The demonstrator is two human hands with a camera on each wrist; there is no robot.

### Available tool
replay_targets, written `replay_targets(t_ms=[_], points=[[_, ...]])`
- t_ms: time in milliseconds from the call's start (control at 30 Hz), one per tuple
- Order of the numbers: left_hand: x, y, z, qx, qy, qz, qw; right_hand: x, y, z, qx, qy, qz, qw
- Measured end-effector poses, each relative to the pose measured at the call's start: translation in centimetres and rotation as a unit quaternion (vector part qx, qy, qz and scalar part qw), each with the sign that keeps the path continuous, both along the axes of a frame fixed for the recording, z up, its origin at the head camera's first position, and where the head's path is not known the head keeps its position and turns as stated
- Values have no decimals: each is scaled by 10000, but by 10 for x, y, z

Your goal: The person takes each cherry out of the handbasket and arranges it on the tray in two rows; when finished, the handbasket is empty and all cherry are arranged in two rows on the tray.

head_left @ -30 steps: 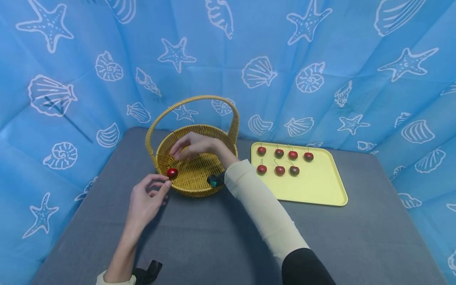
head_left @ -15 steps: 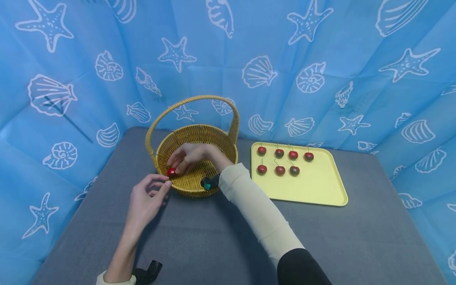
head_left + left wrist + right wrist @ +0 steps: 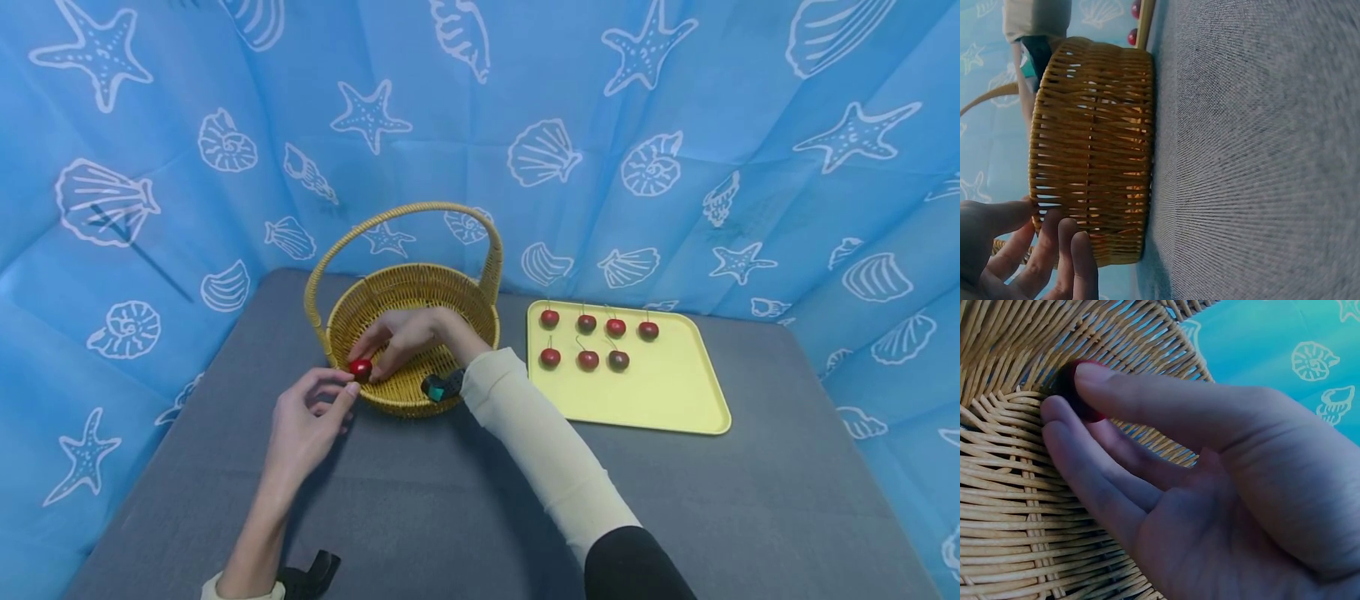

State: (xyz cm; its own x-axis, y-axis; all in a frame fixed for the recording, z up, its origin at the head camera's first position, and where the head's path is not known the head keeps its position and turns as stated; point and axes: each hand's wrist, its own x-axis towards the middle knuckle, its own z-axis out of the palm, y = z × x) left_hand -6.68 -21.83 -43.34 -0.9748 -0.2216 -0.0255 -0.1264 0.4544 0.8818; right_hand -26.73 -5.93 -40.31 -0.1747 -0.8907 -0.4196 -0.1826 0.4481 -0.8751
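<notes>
In the head view my left hand (image 3: 309,421) is at the near-left rim of a round wicker basket (image 3: 408,408) with a tall arched handle. The left wrist view shows its thumb and fingers pinching the basket's rim (image 3: 1036,140) from both sides. My right hand (image 3: 408,337) reaches down inside the basket. A dark red cherry (image 3: 360,370) is between its thumb and fingers, low by the wall nearest my left hand. From the right wrist, the thumb lies over the cherry (image 3: 1067,384), partly hiding it, and the woven bottom shows below.
To the basket's right, a pale yellow tray (image 3: 667,396) bears several cherries (image 3: 588,360) with stems, in two rows. Both stand on a grey cloth-covered table (image 3: 420,500). A blue curtain (image 3: 465,108) with sea-shell prints hangs close behind.
My right hand has come down from above the basket and closed its fingers around the cherry, which has shifted slightly. The left hand has stayed at the rim.
</notes>
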Motion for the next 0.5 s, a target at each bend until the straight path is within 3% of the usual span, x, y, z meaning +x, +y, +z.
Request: replay_targets(t_ms=[267, 500], points=[[-1, 2, 1, -23, 13, 30, 10000, -6, 5, 0, -285, 255, -174, 9991], [-1, 1, 1, 30, 2, 53, 10000, -11, 33, 20, -506, 956, -303, 9937]])
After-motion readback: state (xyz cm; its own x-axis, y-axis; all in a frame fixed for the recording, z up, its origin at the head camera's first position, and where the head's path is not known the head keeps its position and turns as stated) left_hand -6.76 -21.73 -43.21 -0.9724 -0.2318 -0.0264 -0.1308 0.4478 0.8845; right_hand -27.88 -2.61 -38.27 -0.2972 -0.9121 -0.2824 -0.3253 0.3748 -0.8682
